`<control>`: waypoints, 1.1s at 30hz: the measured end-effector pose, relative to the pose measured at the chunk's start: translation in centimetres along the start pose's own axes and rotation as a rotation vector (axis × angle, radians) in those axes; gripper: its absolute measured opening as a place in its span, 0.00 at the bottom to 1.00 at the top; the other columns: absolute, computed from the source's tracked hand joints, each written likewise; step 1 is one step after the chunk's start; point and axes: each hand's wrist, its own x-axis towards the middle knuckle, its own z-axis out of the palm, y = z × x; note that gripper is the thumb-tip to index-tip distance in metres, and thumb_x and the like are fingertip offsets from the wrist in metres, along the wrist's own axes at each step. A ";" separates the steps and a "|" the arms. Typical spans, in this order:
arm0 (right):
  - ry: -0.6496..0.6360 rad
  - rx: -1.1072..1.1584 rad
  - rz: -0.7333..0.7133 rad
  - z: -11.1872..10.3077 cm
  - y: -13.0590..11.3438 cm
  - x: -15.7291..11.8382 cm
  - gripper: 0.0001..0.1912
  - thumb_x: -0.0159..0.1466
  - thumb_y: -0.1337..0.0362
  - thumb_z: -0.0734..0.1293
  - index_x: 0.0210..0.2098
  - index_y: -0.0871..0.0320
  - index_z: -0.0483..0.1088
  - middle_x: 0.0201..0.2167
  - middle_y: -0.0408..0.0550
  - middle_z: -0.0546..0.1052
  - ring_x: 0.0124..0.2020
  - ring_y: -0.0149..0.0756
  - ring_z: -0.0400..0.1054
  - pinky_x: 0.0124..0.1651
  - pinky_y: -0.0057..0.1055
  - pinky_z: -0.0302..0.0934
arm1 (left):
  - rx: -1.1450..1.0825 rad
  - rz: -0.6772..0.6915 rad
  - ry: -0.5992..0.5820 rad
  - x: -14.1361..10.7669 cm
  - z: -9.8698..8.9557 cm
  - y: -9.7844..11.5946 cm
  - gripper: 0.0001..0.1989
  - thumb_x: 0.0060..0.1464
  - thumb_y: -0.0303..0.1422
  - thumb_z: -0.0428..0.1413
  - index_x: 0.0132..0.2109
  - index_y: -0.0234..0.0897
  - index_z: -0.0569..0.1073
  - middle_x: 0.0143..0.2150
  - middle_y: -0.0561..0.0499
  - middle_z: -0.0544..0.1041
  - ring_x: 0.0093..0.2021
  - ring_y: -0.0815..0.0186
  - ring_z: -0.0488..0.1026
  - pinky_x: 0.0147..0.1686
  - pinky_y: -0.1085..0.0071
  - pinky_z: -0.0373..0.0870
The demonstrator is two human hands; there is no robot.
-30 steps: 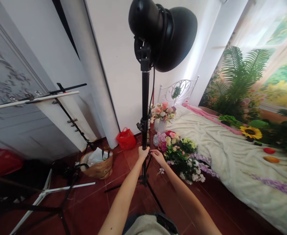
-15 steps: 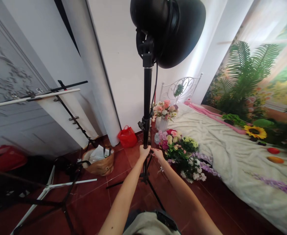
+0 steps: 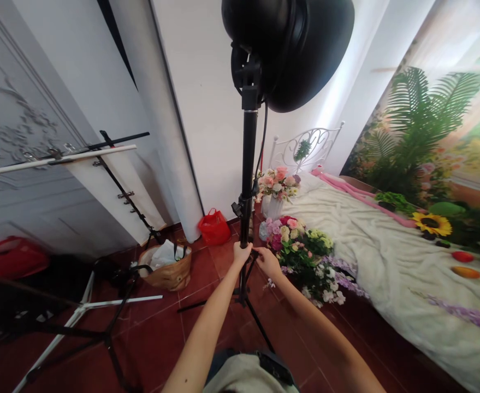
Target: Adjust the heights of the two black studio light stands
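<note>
A black light stand point(image 3: 248, 158) rises in front of me, a large black studio lamp point(image 3: 301, 52) mounted on its top. My left hand point(image 3: 242, 254) is wrapped round the pole low down, just above the spread legs. Beside it, on the pole's right side, my right hand point(image 3: 267, 263) has its fingertips closed on a small dark locking knob, mostly hidden by the fingers. Higher up, a collar with another black knob point(image 3: 237, 209) sticks out to the left. A cable runs down along the pole.
To the right stands a bed with a cream blanket point(image 3: 387, 262), artificial flowers point(image 3: 297, 240) on the floor beside it. A red bag point(image 3: 214, 227) and a wicker basket point(image 3: 170, 275) lie left of the stand. White and black stand legs point(image 3: 80, 311) spread at lower left.
My view has shifted slightly, so the lamp appears a little farther right. The left hand keeps its grip; the right hand's fingers and wrist have turned slightly at the knob.
</note>
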 end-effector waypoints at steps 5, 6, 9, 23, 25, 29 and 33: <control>-0.056 -0.178 -0.050 -0.6 -0.7 1.6 0.21 0.51 0.75 0.61 0.43 0.55 0.71 0.49 0.50 0.71 0.51 0.42 0.60 0.54 0.37 0.54 | 0.008 0.025 -0.014 0.1 0.0 -0.2 0.08 0.37 0.32 0.56 0.18 0.33 0.66 0.16 0.54 0.66 0.18 0.73 0.63 0.19 0.78 0.58; -0.073 -0.197 -0.059 -0.6 -0.7 1.9 0.20 0.50 0.76 0.61 0.41 0.55 0.71 0.50 0.51 0.70 0.51 0.42 0.60 0.54 0.38 0.53 | 0.011 0.027 -0.015 0.1 0.0 -0.2 0.08 0.37 0.32 0.56 0.17 0.33 0.66 0.16 0.54 0.66 0.18 0.73 0.63 0.19 0.78 0.58; -0.140 -0.195 -0.030 -0.8 -0.5 2.8 0.18 0.48 0.76 0.63 0.37 0.54 0.72 0.50 0.51 0.71 0.51 0.43 0.62 0.54 0.38 0.52 | 0.007 0.009 -0.023 0.2 0.0 -0.4 0.09 0.36 0.33 0.57 0.17 0.34 0.66 0.15 0.54 0.66 0.17 0.73 0.63 0.18 0.77 0.58; -0.653 0.120 0.452 -0.3 2.1 11.7 0.05 0.37 0.73 0.69 0.13 0.62 0.68 0.10 0.41 0.69 0.14 0.31 0.65 0.23 0.24 0.60 | 0.059 -0.016 -0.048 0.2 -0.5 0.0 0.07 0.36 0.29 0.55 0.18 0.34 0.65 0.16 0.55 0.65 0.17 0.74 0.60 0.17 0.78 0.55; -0.733 0.128 0.512 -0.2 2.2 12.0 0.04 0.38 0.73 0.69 0.15 0.63 0.69 0.11 0.43 0.71 0.13 0.30 0.64 0.21 0.24 0.60 | 0.066 -0.016 -0.051 0.2 -0.6 -0.1 0.07 0.36 0.29 0.54 0.17 0.34 0.64 0.15 0.55 0.64 0.16 0.74 0.60 0.17 0.78 0.54; -0.822 0.184 0.563 -0.3 2.3 11.7 0.04 0.39 0.75 0.68 0.16 0.64 0.69 0.13 0.50 0.73 0.14 0.35 0.67 0.20 0.25 0.60 | 0.073 0.004 -0.061 0.2 -0.7 -0.3 0.08 0.37 0.29 0.54 0.16 0.34 0.65 0.15 0.55 0.64 0.17 0.74 0.61 0.18 0.78 0.54; -0.768 0.322 0.514 -0.7 2.7 9.0 0.03 0.45 0.70 0.69 0.20 0.63 0.70 0.19 0.49 0.76 0.20 0.36 0.71 0.24 0.26 0.64 | 0.073 -0.003 -0.057 0.2 -0.7 -0.3 0.07 0.37 0.30 0.54 0.17 0.34 0.65 0.15 0.55 0.65 0.18 0.74 0.61 0.19 0.78 0.55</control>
